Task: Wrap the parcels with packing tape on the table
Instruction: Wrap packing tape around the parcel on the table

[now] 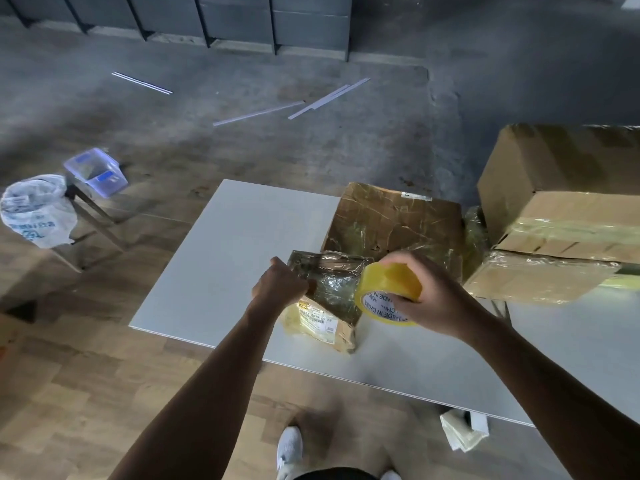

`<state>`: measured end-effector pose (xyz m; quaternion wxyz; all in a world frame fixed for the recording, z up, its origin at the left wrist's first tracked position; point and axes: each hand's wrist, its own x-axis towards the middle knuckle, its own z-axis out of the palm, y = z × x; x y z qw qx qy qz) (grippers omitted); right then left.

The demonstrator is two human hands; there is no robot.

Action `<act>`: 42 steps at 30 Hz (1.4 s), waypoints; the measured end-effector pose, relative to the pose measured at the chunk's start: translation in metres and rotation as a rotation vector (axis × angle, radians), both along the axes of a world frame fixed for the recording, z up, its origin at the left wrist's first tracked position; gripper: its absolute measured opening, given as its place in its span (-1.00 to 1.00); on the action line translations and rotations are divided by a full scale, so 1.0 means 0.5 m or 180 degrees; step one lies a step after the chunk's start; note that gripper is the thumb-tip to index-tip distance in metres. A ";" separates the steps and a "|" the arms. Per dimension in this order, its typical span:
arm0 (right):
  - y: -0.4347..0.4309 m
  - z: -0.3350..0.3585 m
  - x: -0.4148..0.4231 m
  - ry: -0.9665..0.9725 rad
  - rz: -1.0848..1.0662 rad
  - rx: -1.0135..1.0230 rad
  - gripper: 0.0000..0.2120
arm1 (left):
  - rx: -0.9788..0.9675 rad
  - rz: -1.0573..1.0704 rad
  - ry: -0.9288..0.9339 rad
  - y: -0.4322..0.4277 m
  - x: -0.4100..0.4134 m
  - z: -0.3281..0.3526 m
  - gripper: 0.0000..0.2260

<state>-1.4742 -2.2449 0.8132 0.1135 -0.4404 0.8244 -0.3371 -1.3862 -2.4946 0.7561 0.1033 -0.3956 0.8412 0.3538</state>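
A small brown parcel (325, 306) with a white label lies on the white table (221, 258), partly covered in clear tape. My left hand (278, 284) grips the parcel's left edge, fingers curled. My right hand (426, 292) holds a yellow roll of packing tape (388, 289) just to the right of the parcel, and a shiny strip of tape stretches from the roll across the parcel's top.
A larger taped flat parcel (394, 223) lies behind the small one. Stacked cardboard boxes (561, 195) stand at the right. A stool with a clear plastic tub (95, 171) and a plastic bag (36, 209) stands at the left. Folded paper (462, 433) lies on the floor.
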 end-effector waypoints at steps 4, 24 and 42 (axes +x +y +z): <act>-0.003 -0.013 -0.001 0.0125 -0.0110 -0.0129 -0.57 | -0.1490 -0.0390 0.0308 0.032 -0.004 0.024 -0.43; -0.030 0.029 0.015 0.1053 0.0245 0.1515 -0.61 | -0.0939 -0.1514 0.0731 0.100 -0.019 -0.031 -0.73; 0.036 -0.059 0.015 0.0315 -0.0108 0.0824 -0.47 | -0.0519 -0.1534 0.0892 0.127 -0.017 -0.003 -0.89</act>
